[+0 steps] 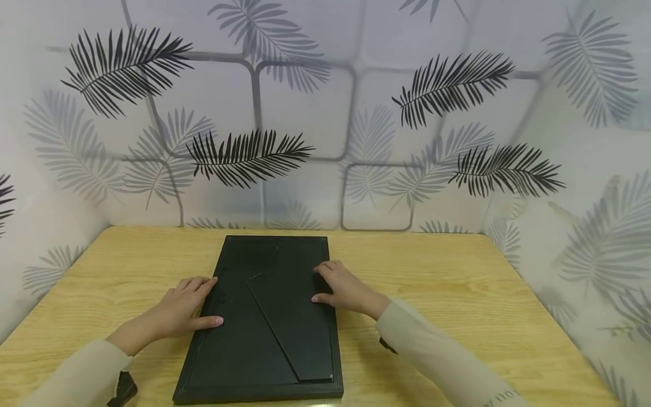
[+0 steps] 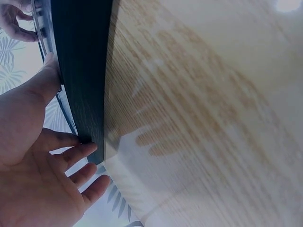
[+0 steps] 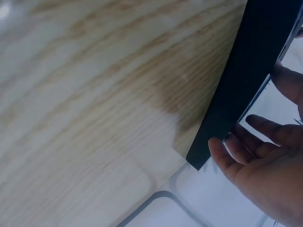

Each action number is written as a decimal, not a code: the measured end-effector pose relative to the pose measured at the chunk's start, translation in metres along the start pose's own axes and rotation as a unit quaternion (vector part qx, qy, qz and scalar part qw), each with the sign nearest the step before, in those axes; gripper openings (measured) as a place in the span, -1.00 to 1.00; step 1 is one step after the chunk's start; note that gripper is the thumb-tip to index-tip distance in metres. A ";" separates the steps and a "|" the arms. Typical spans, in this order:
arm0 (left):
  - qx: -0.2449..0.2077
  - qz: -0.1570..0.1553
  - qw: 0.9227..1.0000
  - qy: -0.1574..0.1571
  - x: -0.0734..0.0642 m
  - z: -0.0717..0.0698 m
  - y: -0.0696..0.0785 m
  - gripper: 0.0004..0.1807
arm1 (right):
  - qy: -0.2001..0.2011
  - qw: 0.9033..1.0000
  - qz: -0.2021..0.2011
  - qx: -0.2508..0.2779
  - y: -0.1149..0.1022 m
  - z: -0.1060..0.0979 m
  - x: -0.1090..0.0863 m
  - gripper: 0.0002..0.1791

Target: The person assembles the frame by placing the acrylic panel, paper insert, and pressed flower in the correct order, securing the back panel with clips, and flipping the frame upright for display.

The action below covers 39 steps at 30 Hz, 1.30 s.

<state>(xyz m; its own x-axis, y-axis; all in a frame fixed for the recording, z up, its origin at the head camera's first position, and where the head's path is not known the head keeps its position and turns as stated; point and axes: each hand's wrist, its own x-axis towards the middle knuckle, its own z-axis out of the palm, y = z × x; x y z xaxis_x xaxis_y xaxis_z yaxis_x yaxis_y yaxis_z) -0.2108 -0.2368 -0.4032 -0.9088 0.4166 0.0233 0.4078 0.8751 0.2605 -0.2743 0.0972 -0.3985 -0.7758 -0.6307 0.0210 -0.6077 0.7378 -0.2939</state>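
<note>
A black picture frame (image 1: 254, 316) lies on the table with its back up, and its flat stand leg (image 1: 300, 328) is folded against the backing. At the frame's left edge is my left hand (image 1: 180, 311), its thumb over the backing and its fingers along the side. The left wrist view shows the fingertips (image 2: 87, 149) at the black side wall (image 2: 83, 71), spread and loosely bent. My right hand (image 1: 348, 288) rests at the right edge, thumb and fingertips over the border. In the right wrist view, its relaxed fingers (image 3: 227, 158) lie beside the outer side (image 3: 236, 80).
The light wood table (image 1: 432, 294) extends on both sides of the frame. Behind it and at both sides hang pale wall coverings (image 1: 325, 113) printed with grey and black leaves. Dark wrist straps (image 1: 122, 389) show below the sleeves.
</note>
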 end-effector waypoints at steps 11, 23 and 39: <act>0.014 0.000 1.000 -0.004 0.001 -0.001 0.002 -0.07 | -0.030 0.999 -0.009 0.026 -0.010 -0.006 -0.024 -0.37; 0.080 0.018 0.996 0.045 0.001 -0.002 0.012 -0.19 | -0.040 0.998 -0.049 0.021 -0.023 -0.003 -0.048 -0.49; 0.061 0.181 0.981 0.032 0.025 0.003 0.051 -0.27 | -0.043 0.996 -0.060 0.042 -0.020 0.002 -0.056 -0.50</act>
<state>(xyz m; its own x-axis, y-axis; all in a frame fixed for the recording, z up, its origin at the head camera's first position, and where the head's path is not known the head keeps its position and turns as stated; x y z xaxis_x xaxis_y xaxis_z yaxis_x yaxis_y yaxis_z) -0.2123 -0.1807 -0.3918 -0.7045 0.6926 0.1547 0.7089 0.6972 0.1067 -0.2181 0.1175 -0.3954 -0.6792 -0.7337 -0.0200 -0.6757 0.6356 -0.3734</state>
